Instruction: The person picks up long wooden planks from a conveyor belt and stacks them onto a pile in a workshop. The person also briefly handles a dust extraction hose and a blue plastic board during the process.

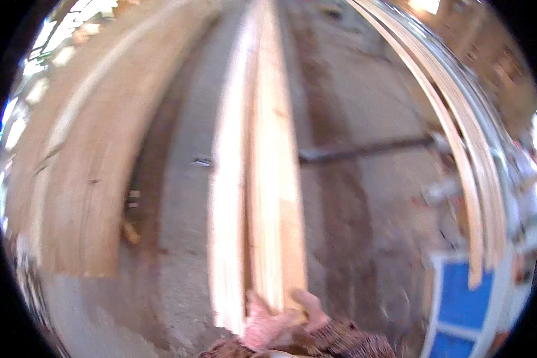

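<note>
L hand [268,327] & R hand [312,310] close together, clamped on nr end of long pale timber [275,179]; blurry, can't tell exact finger grip. Pale strip [228,179] just L of timber. Wide planks [95,179] well to its L, thin strips [464,155] well to its R, w/ blue panel [464,295] below those. Dark bar [364,152] crosses beneath timber, nr concrete floor [185,238].

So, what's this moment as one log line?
Left hand, right hand: at near end of right middle timber | alongside: left middle timber | left: wide boards | right: narrow strips | blur: exact hold unclear
</note>
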`<action>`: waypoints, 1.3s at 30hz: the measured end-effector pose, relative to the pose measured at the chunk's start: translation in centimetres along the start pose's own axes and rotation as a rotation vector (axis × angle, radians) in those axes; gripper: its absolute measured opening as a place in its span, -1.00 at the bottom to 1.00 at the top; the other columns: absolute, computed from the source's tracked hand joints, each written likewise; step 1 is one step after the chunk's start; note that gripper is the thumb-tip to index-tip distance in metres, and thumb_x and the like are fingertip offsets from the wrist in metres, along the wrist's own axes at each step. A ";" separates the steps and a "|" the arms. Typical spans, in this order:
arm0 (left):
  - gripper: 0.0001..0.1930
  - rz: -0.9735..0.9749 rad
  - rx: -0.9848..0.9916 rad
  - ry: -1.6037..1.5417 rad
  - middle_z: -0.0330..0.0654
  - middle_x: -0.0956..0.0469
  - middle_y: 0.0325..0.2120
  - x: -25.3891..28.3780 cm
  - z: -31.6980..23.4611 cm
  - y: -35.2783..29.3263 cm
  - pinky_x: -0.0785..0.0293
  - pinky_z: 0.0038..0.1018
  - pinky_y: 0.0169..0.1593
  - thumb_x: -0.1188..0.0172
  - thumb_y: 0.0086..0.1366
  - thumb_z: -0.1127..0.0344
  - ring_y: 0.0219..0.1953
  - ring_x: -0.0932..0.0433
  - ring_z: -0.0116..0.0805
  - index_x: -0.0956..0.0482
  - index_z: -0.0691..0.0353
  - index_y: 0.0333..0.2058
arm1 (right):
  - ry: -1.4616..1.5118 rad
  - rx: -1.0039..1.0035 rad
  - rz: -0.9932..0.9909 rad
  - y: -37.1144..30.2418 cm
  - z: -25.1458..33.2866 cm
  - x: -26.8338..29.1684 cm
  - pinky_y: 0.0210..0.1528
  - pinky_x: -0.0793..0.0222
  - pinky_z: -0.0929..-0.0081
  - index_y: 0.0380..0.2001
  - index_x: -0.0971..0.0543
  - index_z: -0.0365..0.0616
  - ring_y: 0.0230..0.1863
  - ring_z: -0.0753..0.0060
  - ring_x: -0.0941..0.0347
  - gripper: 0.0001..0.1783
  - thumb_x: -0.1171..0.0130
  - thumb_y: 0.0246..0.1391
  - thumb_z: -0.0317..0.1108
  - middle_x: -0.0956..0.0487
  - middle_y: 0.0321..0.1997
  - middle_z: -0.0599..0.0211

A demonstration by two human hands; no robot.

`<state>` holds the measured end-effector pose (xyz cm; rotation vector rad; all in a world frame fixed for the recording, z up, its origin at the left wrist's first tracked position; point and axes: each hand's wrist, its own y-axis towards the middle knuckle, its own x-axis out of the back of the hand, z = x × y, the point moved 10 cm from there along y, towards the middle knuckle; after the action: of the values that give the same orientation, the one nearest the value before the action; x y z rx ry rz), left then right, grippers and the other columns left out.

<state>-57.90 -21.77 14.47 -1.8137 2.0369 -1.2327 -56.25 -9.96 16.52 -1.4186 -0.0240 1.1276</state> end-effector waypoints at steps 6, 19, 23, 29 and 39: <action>0.16 0.289 0.048 -0.036 0.19 -0.45 0.01 0.0 -2.5 0.0 -0.48 -0.33 0.07 -0.53 -0.16 -0.16 0.09 -0.49 -0.07 -0.10 0.52 0.21 | -0.071 0.047 0.164 4.3 0.2 2.1 -0.01 -0.51 0.17 0.08 -0.45 -0.19 -0.08 0.14 -0.52 -0.43 -0.09 0.19 0.02 -0.55 -0.03 0.15; 0.04 0.369 -0.140 -0.441 0.11 -0.52 -0.04 4.0 -7.2 -3.8 -0.38 -0.33 0.12 -0.47 -0.14 -0.21 0.04 -0.50 -0.07 -0.30 0.45 0.17 | -0.515 0.611 0.035 -8.1 5.5 -9.2 -0.16 -0.56 0.27 -0.09 -0.56 -0.16 -0.20 0.23 -0.56 -0.58 -0.02 0.30 -0.02 -0.60 -0.14 0.25; -0.04 0.351 -0.183 -0.621 0.08 -0.53 -0.04 10.7 -6.3 -4.2 -0.36 -0.33 0.14 -0.46 -0.10 -0.16 0.05 -0.49 -0.08 -0.37 0.41 0.16 | -0.529 0.640 0.025 -8.5 1.5 -16.6 -0.21 -0.56 0.24 -0.15 -0.57 -0.16 -0.27 0.18 -0.55 -0.60 -0.09 0.23 -0.02 -0.59 -0.24 0.24; -0.32 0.442 -0.255 -0.692 -0.03 -0.59 -0.12 29.6 -3.3 -8.3 -0.40 -0.35 0.06 -0.42 0.04 0.03 -0.02 -0.53 -0.16 -0.51 0.33 0.07 | -0.437 0.663 0.009 -4.5 -8.7 -26.8 -0.29 -0.56 0.20 -0.24 -0.59 -0.16 -0.38 0.11 -0.54 -0.61 -0.20 0.13 -0.02 -0.58 -0.38 0.23; -0.29 0.132 -0.231 -0.587 -0.11 -0.63 -0.36 60.5 11.8 -3.3 -0.44 -0.38 -0.40 -0.34 -0.04 -0.28 -0.37 -0.58 -0.30 -0.65 0.19 -0.07 | -0.539 0.360 0.415 7.1 -33.8 -51.8 0.04 -0.49 0.13 0.20 -0.34 -0.18 0.03 0.11 -0.50 -0.28 -0.11 0.14 0.12 -0.50 0.07 0.15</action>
<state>-63.97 -80.39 32.88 -1.8106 1.9543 -0.3682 -66.56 -68.96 33.58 -0.7864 0.0912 1.7378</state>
